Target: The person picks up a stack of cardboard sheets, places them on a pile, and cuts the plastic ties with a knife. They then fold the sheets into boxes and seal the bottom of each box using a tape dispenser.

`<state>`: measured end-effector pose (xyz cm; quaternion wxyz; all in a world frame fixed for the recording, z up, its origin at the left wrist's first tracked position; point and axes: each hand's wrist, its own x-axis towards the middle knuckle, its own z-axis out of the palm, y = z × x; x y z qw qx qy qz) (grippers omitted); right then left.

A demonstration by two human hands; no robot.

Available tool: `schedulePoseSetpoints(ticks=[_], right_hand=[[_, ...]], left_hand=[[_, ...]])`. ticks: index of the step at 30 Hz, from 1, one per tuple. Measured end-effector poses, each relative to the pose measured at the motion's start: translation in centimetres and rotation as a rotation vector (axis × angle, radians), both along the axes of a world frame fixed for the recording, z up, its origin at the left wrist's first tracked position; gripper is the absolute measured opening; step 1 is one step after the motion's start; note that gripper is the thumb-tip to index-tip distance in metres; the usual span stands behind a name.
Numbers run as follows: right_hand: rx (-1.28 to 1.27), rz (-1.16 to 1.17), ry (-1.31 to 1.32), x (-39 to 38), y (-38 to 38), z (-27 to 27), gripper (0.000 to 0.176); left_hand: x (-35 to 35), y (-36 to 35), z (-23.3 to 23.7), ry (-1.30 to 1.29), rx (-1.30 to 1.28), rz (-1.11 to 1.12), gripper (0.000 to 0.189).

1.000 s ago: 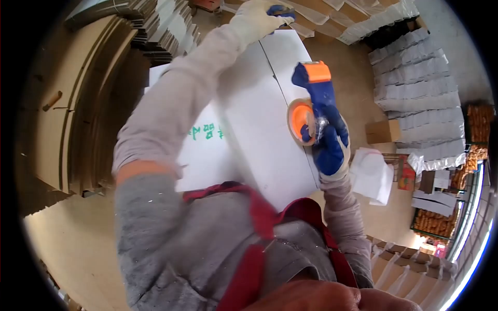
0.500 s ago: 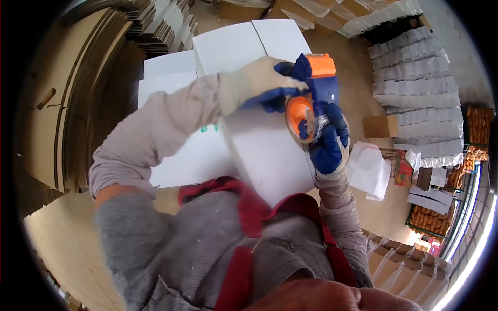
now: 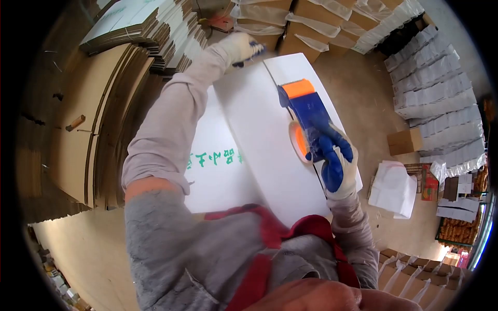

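My right hand (image 3: pixel 338 160), in a white and blue glove, grips a blue and orange tape dispenser (image 3: pixel 311 111). Its orange toothed end points away from me, and the tape roll (image 3: pixel 299 141) sits on its left side. The dispenser is over a white box (image 3: pixel 259 124), close to the dark seam running along its top. At the far left corner of that box is my gloved left hand (image 3: pixel 245 49), slightly blurred, fingers partly extended and apart with nothing visible in them. A lower white surface with green handwriting (image 3: pixel 215 158) lies left of the box.
Stacked flat cardboard (image 3: pixel 78 124) stands at the left. Brown cartons with plastic (image 3: pixel 311 23) line the back. Rows of white bundles (image 3: pixel 436 98), a small brown box (image 3: pixel 404 141) and a white sheet (image 3: pixel 394 189) are on the right.
My left hand has left the dispenser and moved to the far left corner of the box. My right hand still holds the dispenser. The view has shifted, showing more green handwriting.
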<state>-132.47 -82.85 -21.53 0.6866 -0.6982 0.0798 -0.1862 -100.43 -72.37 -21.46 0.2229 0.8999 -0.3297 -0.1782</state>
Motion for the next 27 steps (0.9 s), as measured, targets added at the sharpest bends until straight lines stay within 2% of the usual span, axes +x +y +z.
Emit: schedulePoseSetpoints(ticks=[1,2,3,4,8,9,10,11,12,13,14,16,17,18,19,20,22,23,25,27], right_hand=[[0.045,-0.062,-0.008,0.2,0.2,-0.1,0.030],[0.044,-0.067,-0.003,0.2,0.0,-0.3,0.030],[-0.016,-0.068,0.009,0.0,-0.3,-0.7,0.031],[-0.070,-0.071,0.015,0.0,-0.3,-1.0,0.031],[-0.059,-0.083,0.004,0.1,-0.1,-0.3,0.032],[0.014,-0.063,-0.045,0.4,0.2,-0.3,0.033],[0.093,-0.049,-0.066,0.2,0.6,-0.3,0.033],[0.067,-0.049,0.013,0.1,0.7,0.3,0.035],[0.153,-0.017,0.018,0.3,0.6,1.3,0.032],[0.234,0.017,0.019,-0.6,0.4,1.6,0.029],[0.253,-0.018,0.047,-3.1,-0.5,1.1,0.029],[-0.803,0.042,-0.336,-8.0,-3.4,0.1,0.028],[-0.181,0.001,0.090,-12.3,-2.4,2.4,0.026],[0.165,-0.180,0.082,-17.2,-2.1,0.9,0.025],[-0.054,-0.237,0.141,-21.9,-1.9,0.7,0.025],[-0.063,-0.216,0.301,-26.3,-2.9,0.3,0.027],[0.037,-0.242,0.421,-29.7,-1.6,0.2,0.029],[-0.091,-0.137,0.405,-29.8,-1.6,-0.4,0.030],[-0.689,-0.200,0.539,-26.1,0.6,-1.0,0.029],[-0.166,-0.219,0.419,-23.1,-0.2,-5.8,0.027]], left_hand=[[1.8,-0.8,-2.8,-0.149,0.145,-0.146,0.048],[5.6,-1.7,-9.3,-0.212,0.060,-0.242,0.046],[6.0,-1.0,-9.9,-0.205,0.060,-0.247,0.046],[6.3,-0.2,-10.2,-0.257,0.168,-0.230,0.046],[6.1,1.1,-9.6,-0.501,0.592,-0.154,0.044],[6.1,0.4,-9.2,-0.578,0.704,-0.148,0.044],[5.6,-0.5,-6.8,-0.505,0.288,-0.147,0.046],[3.9,-1.7,-2.9,-0.371,-0.116,-0.146,0.049],[-1.3,-2.6,0.7,-0.186,-0.303,-0.236,0.053],[-1.8,-4.7,-2.2,-0.230,-0.181,-0.214,0.059],[-2.4,-5.7,-4.3,-0.370,0.098,-0.022,0.065],[-0.3,-5.9,-6.3,-0.531,0.125,0.034,0.067],[1.7,-5.9,-6.7,-0.454,0.060,-0.017,0.067],[0.8,-5.8,-5.0,-0.465,0.164,-0.028,0.067],[1.1,-5.9,-5.3,-0.468,0.165,-0.041,0.067],[1.8,-5.6,-5.6,-0.500,0.162,-0.008,0.067],[2.8,-5.4,-5.5,-0.533,0.153,0.017,0.069],[2.4,-5.6,-6.3,-0.531,0.177,0.001,0.069],[-0.4,-6.0,-4.9,-0.544,0.215,0.072,0.071],[-1.1,-6.1,-3.6,-0.578,0.224,0.130,0.072]])
